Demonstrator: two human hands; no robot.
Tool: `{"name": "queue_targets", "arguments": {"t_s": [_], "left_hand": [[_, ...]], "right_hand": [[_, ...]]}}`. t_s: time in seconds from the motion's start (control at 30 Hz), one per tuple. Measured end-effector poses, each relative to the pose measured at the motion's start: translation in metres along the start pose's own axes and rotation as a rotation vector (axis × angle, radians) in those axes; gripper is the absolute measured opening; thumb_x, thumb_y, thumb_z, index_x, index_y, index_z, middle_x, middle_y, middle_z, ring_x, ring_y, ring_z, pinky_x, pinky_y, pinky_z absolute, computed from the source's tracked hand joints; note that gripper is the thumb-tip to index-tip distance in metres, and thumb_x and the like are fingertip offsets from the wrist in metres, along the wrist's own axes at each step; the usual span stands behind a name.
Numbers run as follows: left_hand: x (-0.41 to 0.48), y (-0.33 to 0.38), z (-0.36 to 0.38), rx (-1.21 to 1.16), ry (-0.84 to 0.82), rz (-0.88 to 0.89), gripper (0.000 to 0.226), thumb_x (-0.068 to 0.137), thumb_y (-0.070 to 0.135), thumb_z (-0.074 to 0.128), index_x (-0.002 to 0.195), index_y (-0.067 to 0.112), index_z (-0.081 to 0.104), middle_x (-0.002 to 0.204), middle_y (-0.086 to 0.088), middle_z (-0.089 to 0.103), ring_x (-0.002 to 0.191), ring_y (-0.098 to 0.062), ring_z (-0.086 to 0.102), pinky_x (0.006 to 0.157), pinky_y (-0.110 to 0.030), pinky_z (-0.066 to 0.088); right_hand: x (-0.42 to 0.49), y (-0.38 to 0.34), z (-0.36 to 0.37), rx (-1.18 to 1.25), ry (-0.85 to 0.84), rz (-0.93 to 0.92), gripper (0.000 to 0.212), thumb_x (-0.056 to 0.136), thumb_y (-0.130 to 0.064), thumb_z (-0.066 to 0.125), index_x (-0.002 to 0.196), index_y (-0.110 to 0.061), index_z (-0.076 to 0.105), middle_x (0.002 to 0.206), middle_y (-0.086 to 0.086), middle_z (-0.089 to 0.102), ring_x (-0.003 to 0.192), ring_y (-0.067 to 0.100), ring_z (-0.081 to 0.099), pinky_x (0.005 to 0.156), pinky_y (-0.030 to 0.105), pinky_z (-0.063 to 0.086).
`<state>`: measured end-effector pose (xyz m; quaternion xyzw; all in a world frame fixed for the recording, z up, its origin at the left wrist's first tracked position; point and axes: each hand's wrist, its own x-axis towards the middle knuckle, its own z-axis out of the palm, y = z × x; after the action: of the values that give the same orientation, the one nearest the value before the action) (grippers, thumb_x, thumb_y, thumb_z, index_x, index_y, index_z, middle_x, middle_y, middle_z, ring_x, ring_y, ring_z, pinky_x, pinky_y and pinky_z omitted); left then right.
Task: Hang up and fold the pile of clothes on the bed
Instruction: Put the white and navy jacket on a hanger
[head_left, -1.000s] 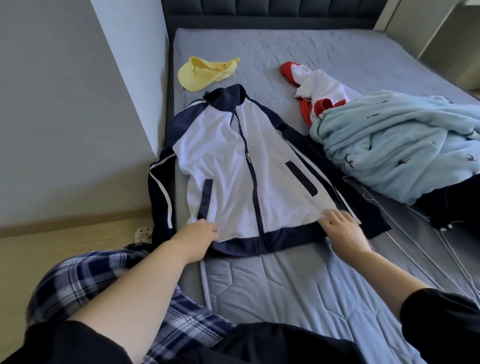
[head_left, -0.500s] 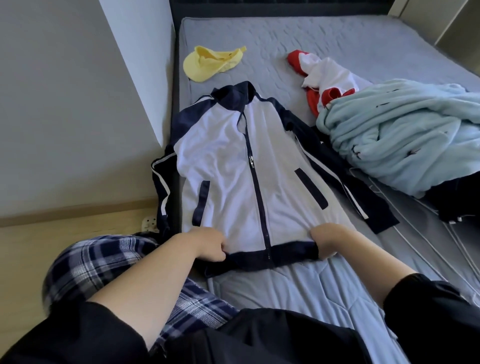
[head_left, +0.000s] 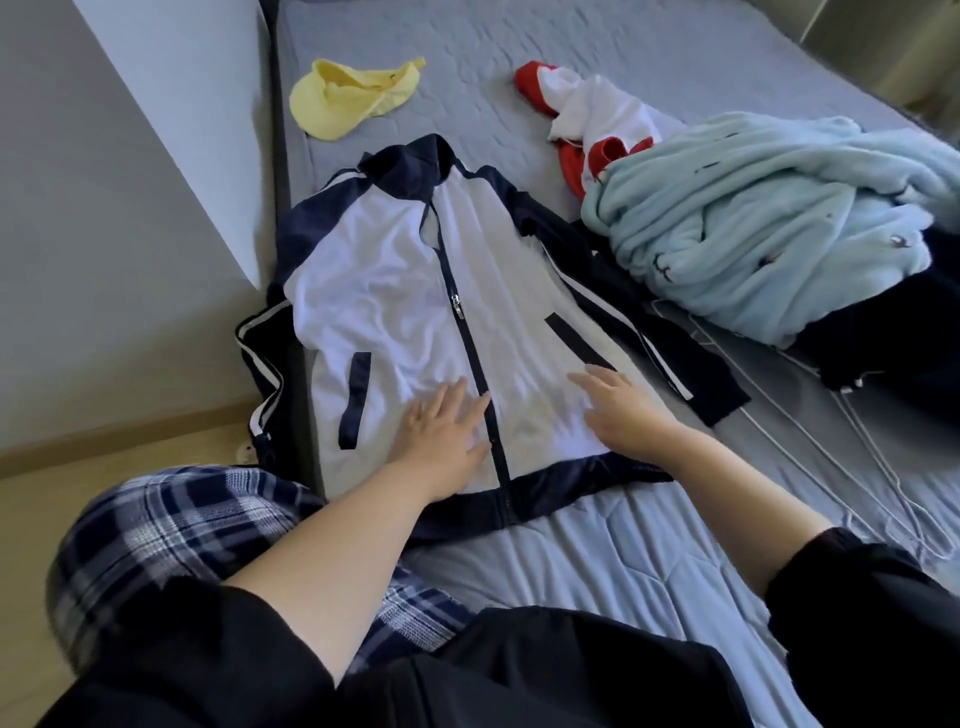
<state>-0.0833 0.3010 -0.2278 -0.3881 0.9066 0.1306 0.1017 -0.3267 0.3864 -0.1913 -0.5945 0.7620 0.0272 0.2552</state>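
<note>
The jacket (head_left: 395, 291) lies face up on the bed (head_left: 623, 561), zipped part way, collar away from the person; all positions below are given from its zip (head_left: 457, 306). Far left of the zip, the left sleeve (head_left: 260, 374) hangs over the bed edge. Bring it up onto the mattress before folding, or it will likely drag the body askew. Just left of the zip, the left hand (head_left: 441, 431) lies palm down on the white front panel, fingers straight and spread, gripping nothing. Just right of the zip, the right hand (head_left: 628, 415) lies the same way, flat and empty. The step in hand appears to be smoothing. Stroke outward from the zip toward each side seam, then up toward the collar, with light pressure so the thin fabric does not bunch. Further right of the zip, the right sleeve (head_left: 649, 353) lies angled out on the mattress; it should fold across the front. Well right of the zip lie the light blue fleece (head_left: 769, 218) and the wire hangers (head_left: 857, 467).
</note>
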Motion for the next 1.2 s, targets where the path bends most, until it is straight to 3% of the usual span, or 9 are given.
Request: {"name": "queue_targets", "arguments": {"t_s": [0.13, 0.3, 0.43, 0.57, 0.67, 0.83, 1.0, 1.1, 1.2], "left_hand": [[0.012, 0.024, 0.007, 0.022, 0.012, 0.083, 0.063, 0.1, 0.047, 0.025, 0.152, 0.029, -0.008, 0.16, -0.003, -0.014, 0.146, -0.023, -0.016, 0.117, -0.046, 0.0], [0.023, 0.041, 0.015, -0.054, -0.049, 0.03, 0.061, 0.1, 0.046, 0.024, 0.152, 0.031, -0.005, 0.16, -0.002, -0.013, 0.146, -0.025, -0.016, 0.116, -0.047, -0.001], [0.027, 0.069, 0.023, -0.088, -0.027, 0.038, 0.061, 0.098, 0.048, 0.023, 0.152, 0.032, -0.001, 0.16, -0.002, -0.012, 0.146, -0.024, -0.016, 0.115, -0.052, -0.001], [0.021, 0.067, 0.03, -0.015, -0.056, 0.12, 0.062, 0.098, 0.052, 0.025, 0.151, 0.036, -0.003, 0.159, 0.003, -0.019, 0.145, -0.02, -0.021, 0.115, -0.053, -0.004], [0.015, 0.056, 0.029, 0.011, -0.055, 0.158, 0.063, 0.098, 0.052, 0.026, 0.151, 0.037, -0.006, 0.159, 0.004, -0.017, 0.145, -0.017, -0.022, 0.116, -0.048, -0.004], [0.01, 0.056, 0.024, -0.028, -0.046, 0.17, 0.061, 0.099, 0.048, 0.028, 0.151, 0.036, -0.002, 0.16, 0.006, -0.013, 0.146, -0.014, -0.018, 0.118, -0.045, -0.002], [0.009, 0.055, 0.021, -0.05, -0.052, 0.166, 0.06, 0.1, 0.046, 0.03, 0.152, 0.036, 0.001, 0.16, 0.008, -0.011, 0.146, -0.013, -0.016, 0.118, -0.044, -0.001], [0.008, 0.055, 0.02, -0.048, -0.054, 0.168, 0.06, 0.1, 0.045, 0.031, 0.152, 0.035, 0.003, 0.16, 0.008, -0.011, 0.146, -0.013, -0.014, 0.118, -0.043, -0.001], [0.009, 0.053, 0.022, -0.101, -0.042, 0.174, 0.058, 0.1, 0.041, 0.033, 0.152, 0.033, 0.009, 0.16, 0.009, -0.007, 0.146, -0.011, -0.011, 0.118, -0.041, 0.0]], "right_hand": [[-0.02, 0.03, 0.051, -0.124, 0.013, 0.11, 0.055, 0.102, -0.039, 0.026, 0.153, -0.027, 0.008, 0.161, -0.001, -0.002, 0.148, 0.017, -0.004, 0.118, 0.045, 0.002], [-0.039, 0.056, 0.062, 0.167, 0.442, 0.061, 0.042, 0.098, -0.019, 0.047, 0.138, -0.009, 0.046, 0.151, 0.011, 0.035, 0.139, 0.029, 0.03, 0.113, 0.039, 0.025], [-0.042, 0.08, 0.049, 0.282, 0.744, 0.336, 0.038, 0.094, -0.009, 0.048, 0.132, -0.002, 0.049, 0.144, 0.018, 0.038, 0.134, 0.034, 0.033, 0.111, 0.042, 0.028], [-0.039, 0.123, 0.03, 0.337, 0.658, 0.711, 0.051, 0.095, -0.015, 0.04, 0.144, -0.004, 0.03, 0.153, 0.02, 0.024, 0.14, 0.036, 0.022, 0.115, 0.046, 0.016], [-0.042, 0.145, 0.023, 0.335, 0.48, 0.88, 0.05, 0.098, -0.025, 0.037, 0.144, -0.006, 0.029, 0.149, 0.018, 0.032, 0.137, 0.034, 0.027, 0.112, 0.05, 0.02], [-0.049, 0.157, 0.007, 0.44, 0.477, 0.924, 0.03, 0.094, -0.011, 0.045, 0.122, -0.004, 0.054, 0.121, 0.02, 0.059, 0.112, 0.036, 0.053, 0.086, 0.037, 0.043], [-0.052, 0.136, 0.008, 0.582, 0.648, 0.922, 0.031, 0.099, -0.025, 0.039, 0.105, -0.003, 0.06, 0.103, 0.016, 0.064, 0.098, 0.035, 0.059, 0.076, 0.034, 0.039], [-0.052, 0.119, 0.011, 0.735, 0.693, 0.904, 0.041, 0.096, -0.034, 0.041, 0.065, -0.008, 0.049, 0.064, 0.006, 0.051, 0.07, 0.029, 0.051, 0.063, 0.031, 0.035], [-0.046, 0.087, 0.014, 0.872, 0.788, 0.808, 0.048, 0.097, -0.029, 0.042, 0.052, -0.013, 0.035, 0.051, 0.001, 0.038, 0.056, 0.024, 0.039, 0.051, 0.032, 0.026]]}}
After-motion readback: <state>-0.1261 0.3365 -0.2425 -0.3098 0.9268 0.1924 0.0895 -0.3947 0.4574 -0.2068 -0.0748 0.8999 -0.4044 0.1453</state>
